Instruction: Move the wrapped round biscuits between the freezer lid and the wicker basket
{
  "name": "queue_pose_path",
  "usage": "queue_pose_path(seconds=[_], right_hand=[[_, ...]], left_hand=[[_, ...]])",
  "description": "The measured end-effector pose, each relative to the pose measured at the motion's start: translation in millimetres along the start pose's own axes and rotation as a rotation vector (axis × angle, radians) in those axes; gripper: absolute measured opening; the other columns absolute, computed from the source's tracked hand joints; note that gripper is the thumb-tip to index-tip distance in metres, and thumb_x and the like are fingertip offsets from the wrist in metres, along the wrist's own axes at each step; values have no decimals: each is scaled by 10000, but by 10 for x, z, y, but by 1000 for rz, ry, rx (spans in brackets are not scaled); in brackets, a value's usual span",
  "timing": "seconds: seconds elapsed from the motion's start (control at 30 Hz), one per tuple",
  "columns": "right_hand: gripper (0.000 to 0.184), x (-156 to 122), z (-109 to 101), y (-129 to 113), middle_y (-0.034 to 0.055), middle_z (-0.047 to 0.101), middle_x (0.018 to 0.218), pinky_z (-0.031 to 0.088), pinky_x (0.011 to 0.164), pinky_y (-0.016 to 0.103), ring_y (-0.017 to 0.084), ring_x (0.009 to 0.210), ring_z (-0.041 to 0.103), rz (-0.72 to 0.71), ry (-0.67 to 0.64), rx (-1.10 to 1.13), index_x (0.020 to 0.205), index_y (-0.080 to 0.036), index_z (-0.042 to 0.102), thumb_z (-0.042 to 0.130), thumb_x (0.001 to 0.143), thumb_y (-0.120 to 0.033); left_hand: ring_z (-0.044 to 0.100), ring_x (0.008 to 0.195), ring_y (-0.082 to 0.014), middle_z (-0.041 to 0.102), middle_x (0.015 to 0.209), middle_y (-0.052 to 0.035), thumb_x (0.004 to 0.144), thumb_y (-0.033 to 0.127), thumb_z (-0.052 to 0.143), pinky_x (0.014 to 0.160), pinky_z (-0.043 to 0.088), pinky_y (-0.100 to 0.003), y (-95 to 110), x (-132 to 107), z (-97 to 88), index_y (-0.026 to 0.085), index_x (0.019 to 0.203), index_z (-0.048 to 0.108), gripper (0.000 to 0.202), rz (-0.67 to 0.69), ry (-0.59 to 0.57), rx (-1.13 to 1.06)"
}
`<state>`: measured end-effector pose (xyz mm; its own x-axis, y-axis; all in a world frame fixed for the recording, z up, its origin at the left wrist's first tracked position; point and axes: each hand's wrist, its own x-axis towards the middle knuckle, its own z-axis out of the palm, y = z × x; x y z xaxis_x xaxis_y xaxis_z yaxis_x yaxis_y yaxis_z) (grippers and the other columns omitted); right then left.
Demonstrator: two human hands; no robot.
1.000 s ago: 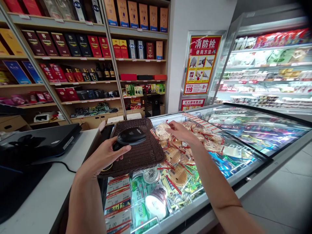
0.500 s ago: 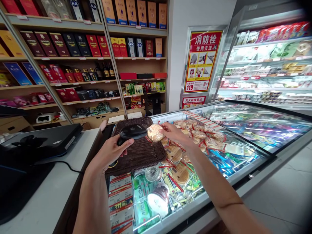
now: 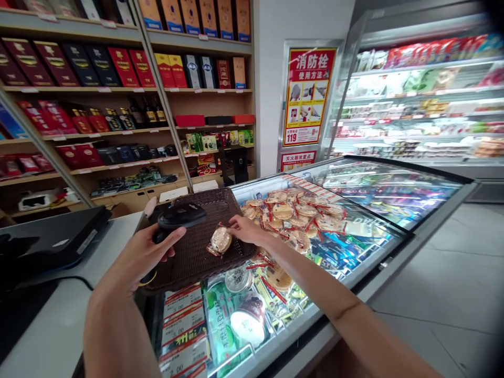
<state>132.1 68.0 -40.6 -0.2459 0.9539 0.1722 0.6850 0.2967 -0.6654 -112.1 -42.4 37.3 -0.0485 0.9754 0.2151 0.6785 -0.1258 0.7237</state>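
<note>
My left hand grips a black handheld barcode scanner over the left part of a dark brown wicker tray. The tray lies on the glass lid of a chest freezer. My right hand pinches the edge of a round wrapped biscuit packet, which rests on the tray's bottom. To the right of the tray, a heap of several similar biscuit packets lies on the freezer lid.
A white counter with a black device and a cable is at the left. Shelves of boxed goods fill the back wall. A refrigerated display case stands at the right, with grey floor beside the freezer.
My right hand lifted one biscuit packet off the heap, carried it left past the scanner and lowered it into the wicker tray. The view has shifted slightly to the right.
</note>
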Motion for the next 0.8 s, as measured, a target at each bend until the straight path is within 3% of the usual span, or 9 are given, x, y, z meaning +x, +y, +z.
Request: queue_pose_path(seconds=[0.07, 0.13, 0.27, 0.37, 0.43, 0.57, 0.67, 0.8], right_hand=[[304, 47, -115, 33, 67, 706, 1188, 497, 920, 276, 182, 1077, 660, -44, 37, -35, 1227, -194, 594, 593, 976, -366], [329, 80, -334, 126, 110, 665, 1260, 469, 993, 311, 222, 1180, 611, -17, 182, -165, 1256, -178, 590, 560, 991, -371], [480, 110, -815, 495, 233, 530, 1399, 385, 1083, 466, 356, 1347, 462, 274, 534, -440, 1417, -138, 483, 485, 1012, -396], [509, 160, -1007, 798, 218, 545, 1398, 348, 1090, 534, 389, 1384, 419, 448, 506, -451, 1444, -213, 478, 438, 1017, -486], [470, 217, -1032, 928, 191, 586, 1366, 345, 1094, 522, 375, 1376, 434, 481, 464, -426, 1413, -225, 516, 463, 1008, -457], [377, 323, -918, 975, 162, 670, 1227, 411, 1032, 433, 306, 1220, 583, 475, 476, -379, 1315, -191, 597, 413, 986, -194], [420, 341, -810, 871, 165, 680, 1178, 441, 979, 381, 283, 1142, 628, 387, 504, -359, 1314, -172, 584, 374, 957, -101], [446, 338, -822, 602, 192, 646, 1200, 451, 928, 365, 280, 1117, 618, 184, 647, -286, 1346, -151, 525, 343, 948, -67]], left_hand=[[608, 596, -177, 658, 615, 0, 734, 747, 634, 550, 413, -255, -8, 27, 6, 180, 865, 607, 583, -12, -12, 15], [621, 610, -180, 666, 621, 1, 729, 763, 628, 564, 428, -254, -17, 50, 18, 184, 869, 605, 596, -18, -26, 20], [633, 633, -187, 667, 629, 8, 743, 752, 627, 583, 443, -257, -44, 89, 46, 188, 932, 610, 595, -10, -32, 2], [640, 656, -193, 676, 648, 2, 755, 745, 622, 607, 458, -266, -40, 102, 66, 190, 933, 610, 583, -10, -46, 16], [644, 660, -198, 678, 651, -1, 758, 740, 621, 607, 456, -270, -13, 95, 76, 193, 921, 611, 571, -12, -42, 33], [648, 638, -206, 664, 626, 6, 725, 717, 663, 577, 438, -270, 51, 70, 87, 195, 906, 616, 555, -6, -43, 49], [653, 654, -216, 668, 639, -1, 718, 698, 678, 579, 443, -276, 54, 77, 92, 192, 924, 618, 550, 3, -82, 36], [645, 667, -219, 668, 659, -4, 689, 728, 684, 596, 457, -286, -10, 113, 101, 197, 910, 609, 579, -19, -77, -3]])
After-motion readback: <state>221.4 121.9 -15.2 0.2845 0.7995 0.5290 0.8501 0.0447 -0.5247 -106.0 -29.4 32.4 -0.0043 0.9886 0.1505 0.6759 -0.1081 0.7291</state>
